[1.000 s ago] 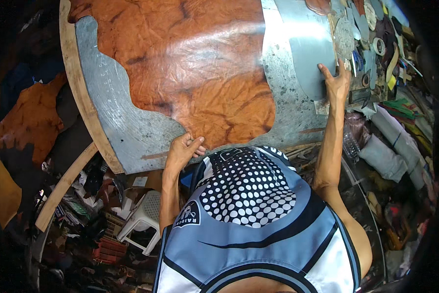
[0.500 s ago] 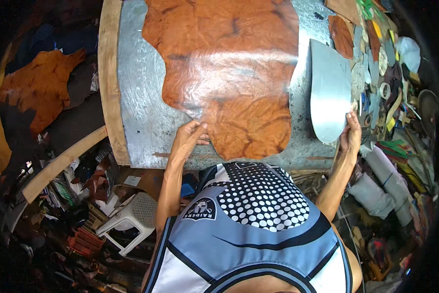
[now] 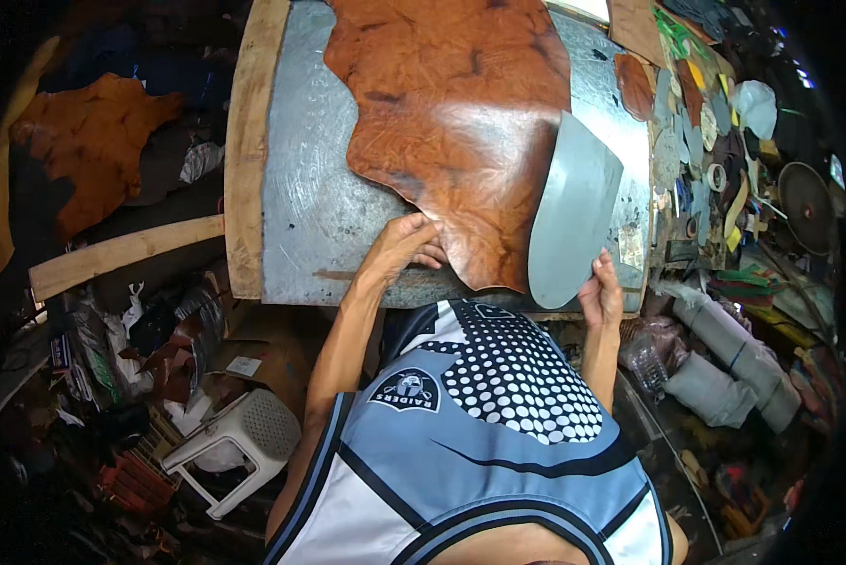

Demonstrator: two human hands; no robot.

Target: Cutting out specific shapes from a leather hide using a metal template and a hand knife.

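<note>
A large glossy brown leather hide [image 3: 451, 104] with dark creases lies on the metal-topped table [image 3: 305, 198]. My left hand [image 3: 409, 245] pinches the hide's near left edge between thumb and fingers. At the lower right, my right hand [image 3: 603, 290] grips the rim of a flat grey sheet [image 3: 577, 202] with a rounded near end. That sheet lies tilted across the hide's right side and covers part of it. Whether it rests flat or is held slightly raised I cannot tell.
A wooden rail [image 3: 252, 151] borders the table on the left. Another brown leather piece [image 3: 89, 141] lies far left. Scraps and tools fill the right side, near a small brown leather piece [image 3: 634, 87]. A white plastic stool [image 3: 263, 428] stands below left.
My right hand has brought the grey sheet leftward from beside the hide to over its right edge. My left hand keeps its pinch on the hide. The view has shifted somewhat.
</note>
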